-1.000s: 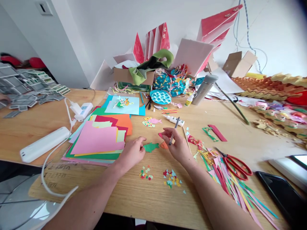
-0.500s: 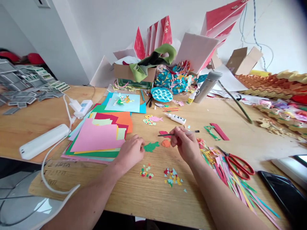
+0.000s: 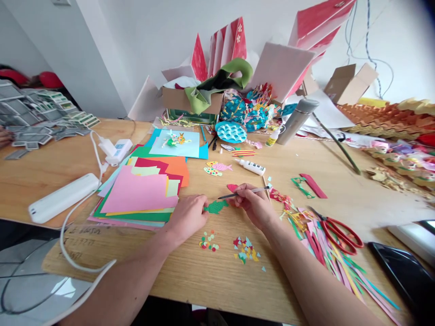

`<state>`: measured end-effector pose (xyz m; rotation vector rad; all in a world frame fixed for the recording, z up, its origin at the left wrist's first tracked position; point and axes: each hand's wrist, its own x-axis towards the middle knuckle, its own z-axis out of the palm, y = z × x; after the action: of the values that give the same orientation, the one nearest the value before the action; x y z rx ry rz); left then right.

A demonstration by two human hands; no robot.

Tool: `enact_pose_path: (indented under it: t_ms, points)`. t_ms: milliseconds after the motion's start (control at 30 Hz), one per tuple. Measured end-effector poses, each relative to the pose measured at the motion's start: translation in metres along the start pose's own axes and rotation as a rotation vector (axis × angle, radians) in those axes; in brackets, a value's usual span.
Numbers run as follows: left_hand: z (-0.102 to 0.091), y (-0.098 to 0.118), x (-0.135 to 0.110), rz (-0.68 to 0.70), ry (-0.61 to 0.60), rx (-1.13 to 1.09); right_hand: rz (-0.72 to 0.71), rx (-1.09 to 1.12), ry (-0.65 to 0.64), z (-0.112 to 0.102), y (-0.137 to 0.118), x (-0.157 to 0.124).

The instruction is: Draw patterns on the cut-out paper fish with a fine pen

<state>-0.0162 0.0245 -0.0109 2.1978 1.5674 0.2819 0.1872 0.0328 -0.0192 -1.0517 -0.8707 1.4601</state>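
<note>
My left hand (image 3: 188,217) rests on the wooden table (image 3: 217,276), its fingertips gripping the tail end of a green paper fish (image 3: 216,207). My right hand (image 3: 253,207) holds a slim white-barrelled pen (image 3: 246,192) with its dark tip pointing left. A red paper piece (image 3: 232,187) lies at the tip of my right fingers, touching them. Any orange paper piece near there is hidden behind my right hand.
A stack of coloured paper (image 3: 137,194) lies left of my hands. Red-handled scissors (image 3: 341,236) sit on paper strips (image 3: 322,249) to the right. Small paper scraps (image 3: 245,250), a glue bottle (image 3: 250,167) and a white power bank (image 3: 63,198) are nearby.
My right hand has moved left and covers the orange piece. The pen has swung from upright to nearly level. My left fingers have closed onto the green fish.
</note>
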Motion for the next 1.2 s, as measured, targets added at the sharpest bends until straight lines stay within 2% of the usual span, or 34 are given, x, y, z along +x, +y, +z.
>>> enact_pose_path:
  t_ms: [133, 500, 833, 1200]
  points:
    - [0.001, 0.000, 0.000, -0.012, 0.003, -0.007, -0.048, 0.005, 0.072, -0.001, -0.002, 0.001]
    - [-0.002, -0.003, 0.004, 0.023, 0.013, -0.029, 0.014, -0.156, -0.082, 0.013, 0.014, -0.009]
    - [-0.001, -0.002, 0.003, 0.044, 0.022, -0.027, 0.022, -0.252, -0.072, 0.017, 0.017, -0.009]
    - [0.000, -0.002, 0.004, 0.045, 0.016, -0.020, 0.021, -0.260, -0.078, 0.017, 0.017, -0.010]
